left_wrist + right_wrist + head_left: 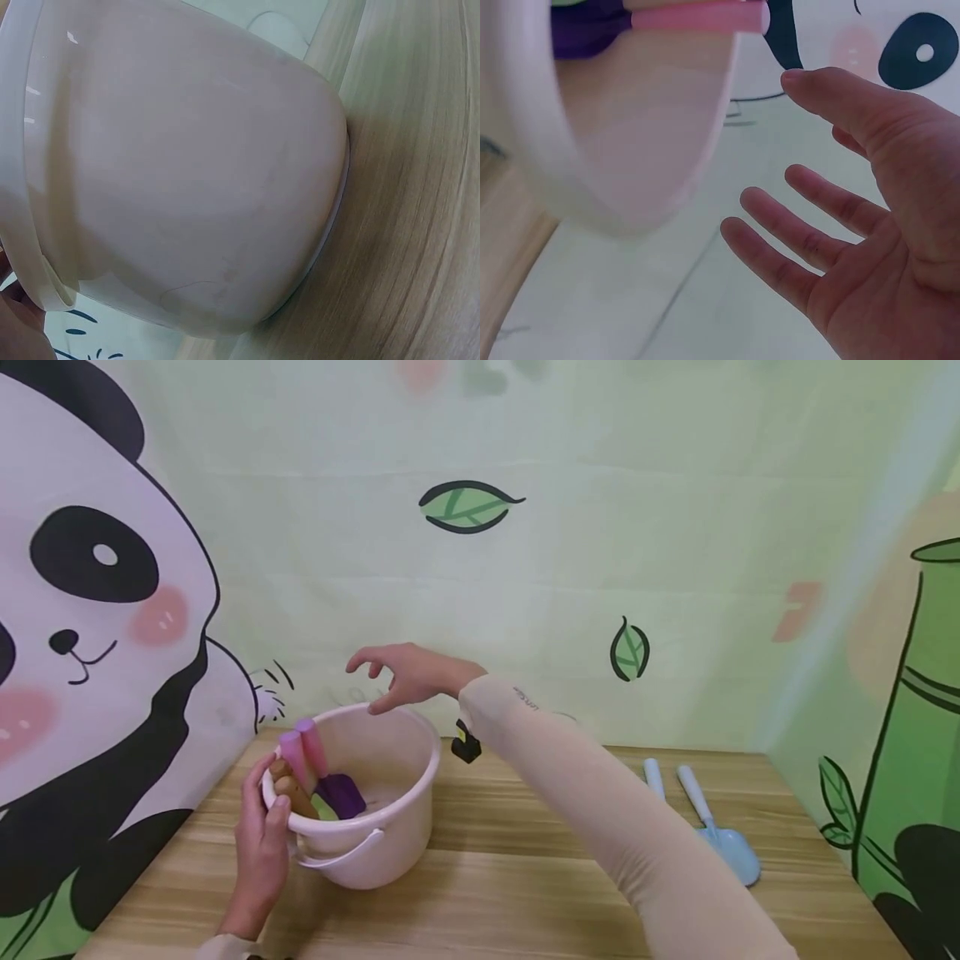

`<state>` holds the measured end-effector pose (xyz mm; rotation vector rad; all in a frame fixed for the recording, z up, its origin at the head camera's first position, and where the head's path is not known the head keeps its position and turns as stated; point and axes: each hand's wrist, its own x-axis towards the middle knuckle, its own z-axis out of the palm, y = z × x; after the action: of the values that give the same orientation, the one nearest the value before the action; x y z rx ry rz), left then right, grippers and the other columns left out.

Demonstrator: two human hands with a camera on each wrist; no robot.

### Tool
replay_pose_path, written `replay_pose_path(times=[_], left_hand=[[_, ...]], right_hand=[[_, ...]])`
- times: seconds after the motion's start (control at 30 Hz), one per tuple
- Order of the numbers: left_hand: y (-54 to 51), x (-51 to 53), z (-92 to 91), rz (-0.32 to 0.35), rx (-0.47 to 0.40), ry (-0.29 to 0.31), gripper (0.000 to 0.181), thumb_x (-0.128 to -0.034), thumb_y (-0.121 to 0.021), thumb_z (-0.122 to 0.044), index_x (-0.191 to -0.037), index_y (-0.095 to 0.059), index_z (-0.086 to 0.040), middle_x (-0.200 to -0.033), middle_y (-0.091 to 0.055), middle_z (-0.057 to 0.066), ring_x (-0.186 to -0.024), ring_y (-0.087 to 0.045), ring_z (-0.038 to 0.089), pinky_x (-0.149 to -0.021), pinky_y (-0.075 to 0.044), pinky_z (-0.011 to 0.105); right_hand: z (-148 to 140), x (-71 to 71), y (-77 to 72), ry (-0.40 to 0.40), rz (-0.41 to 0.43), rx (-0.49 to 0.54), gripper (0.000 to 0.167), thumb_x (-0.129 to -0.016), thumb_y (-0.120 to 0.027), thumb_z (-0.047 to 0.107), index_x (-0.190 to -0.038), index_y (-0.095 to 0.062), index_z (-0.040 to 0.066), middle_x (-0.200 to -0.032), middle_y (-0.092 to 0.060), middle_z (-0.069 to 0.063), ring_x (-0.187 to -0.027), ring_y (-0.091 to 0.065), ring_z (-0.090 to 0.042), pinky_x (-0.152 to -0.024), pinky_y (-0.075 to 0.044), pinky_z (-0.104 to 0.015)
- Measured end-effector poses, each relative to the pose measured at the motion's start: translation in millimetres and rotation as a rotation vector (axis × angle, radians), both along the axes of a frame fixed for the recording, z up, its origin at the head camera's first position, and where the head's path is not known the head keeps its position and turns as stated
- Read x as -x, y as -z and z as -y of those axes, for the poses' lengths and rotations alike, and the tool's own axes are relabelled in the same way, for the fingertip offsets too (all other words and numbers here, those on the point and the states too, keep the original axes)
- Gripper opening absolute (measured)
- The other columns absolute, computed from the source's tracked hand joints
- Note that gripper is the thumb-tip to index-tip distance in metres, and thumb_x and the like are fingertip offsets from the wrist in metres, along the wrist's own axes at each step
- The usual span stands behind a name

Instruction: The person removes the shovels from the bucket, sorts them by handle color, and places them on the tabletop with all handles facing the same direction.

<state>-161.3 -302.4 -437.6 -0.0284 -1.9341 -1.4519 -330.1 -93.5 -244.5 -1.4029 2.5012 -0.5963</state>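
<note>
On the left half of the table (525, 893), near both its left and back edges, we have the pale bucket (405, 839) standing upright. Our left hand (262, 843) grips its rim on the left side, the thumb toward us. Our right hand (408, 672) is spread wide and holds nothing, just above the far rim; the right wrist view shows a gap between its fingers and the bucket. Within the bucket, everything crowds the left side: two pink handles (313, 752) poke above the rim, with a purple blade (347, 795), a green piece (326, 810) and something brown (294, 793) beside them. That leaves us open room along the bucket's right inner wall. The bail (337, 863) hangs down the side facing us. Well apart on the right, a blue scoop (738, 856) lies near the table's right edge, beside a second blue handle (653, 777); our right sleeve (600, 810) covers part of both. Between these and the bucket we see a broad stretch of wood grain, and at the back edge the printed backdrop (525, 610) rises.
</note>
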Motion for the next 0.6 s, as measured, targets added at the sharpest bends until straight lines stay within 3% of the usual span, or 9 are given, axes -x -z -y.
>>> replay_pose_path(times=[0.3, 0.6], left_hand=[[-0.8, -0.9, 2.4, 0.006, 0.016, -0.003, 0.054, -0.1017, -0.044, -0.012, -0.156, -0.041, -0.016, -0.149, -0.048, 0.003, -0.123, -0.05, 0.006, -0.101, -0.038, 0.011], [-0.6, -0.7, 2.9, -0.004, 0.009, 0.005, 0.055, -0.1011, -0.044, -0.012, -0.155, -0.041, -0.015, -0.151, -0.048, 0.005, -0.124, -0.048, 0.007, -0.102, -0.037, 0.012]], right_hand=[[37.2, -7.4, 9.8, -0.061, -0.026, -0.017, 0.064, -0.091, -0.078, 0.021, -0.147, -0.049, 0.021, -0.135, -0.058, -0.007, -0.091, -0.067, -0.013, -0.084, -0.051, -0.023], [62.3, -10.5, 21.0, -0.083, -0.019, -0.032, 0.06, -0.091, -0.078, 0.018, -0.144, -0.05, 0.023, -0.134, -0.059, -0.005, -0.114, -0.06, -0.017, -0.085, -0.05, -0.024]])
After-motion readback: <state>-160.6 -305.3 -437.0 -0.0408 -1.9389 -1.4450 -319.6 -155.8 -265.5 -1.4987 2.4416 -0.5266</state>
